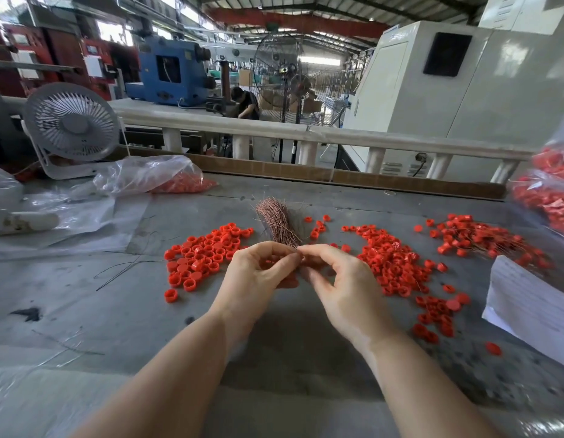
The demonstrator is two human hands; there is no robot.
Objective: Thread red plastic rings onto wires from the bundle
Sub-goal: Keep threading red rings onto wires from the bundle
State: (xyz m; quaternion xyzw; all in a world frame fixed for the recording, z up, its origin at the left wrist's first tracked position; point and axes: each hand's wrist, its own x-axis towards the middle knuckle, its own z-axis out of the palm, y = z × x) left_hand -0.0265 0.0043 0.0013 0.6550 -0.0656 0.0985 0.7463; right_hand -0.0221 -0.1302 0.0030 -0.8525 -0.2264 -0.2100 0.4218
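Gripping the wire bundle (279, 224) is the left hand (258, 276): fingers curled round its lower end, thumb and forefinger tips meeting at the base of the wires. Bundle stands up and away from the hands, copper-pink strands fanned at the top. Right hand (340, 286) sits just beside the left, forefinger and thumb pinched together at the same spot, tips touching the left's fingertips; other fingers loosely curled. Too small to tell whether it pinches one wire or a ring.

Red rings lie loose on the grey table (274, 343) in piles:
- left pile (201, 256), just left of the left hand
- middle pile (391, 263), right of the right hand, trailing toward the near edge
- far-right pile (483, 240), thin wires visible among its rings
- a few strays (318, 226) beside the bundle top

Loose dark wires (125, 268) lie on the table left of the left pile.

Also there: clear bag of rings (166, 178) at back left, more bagged rings (549, 191) at the right edge, desk fan (70, 124) back left, white paper stack (533, 308) at right, plastic sheet (68, 216) at left. Factory machines and a person behind the rail.
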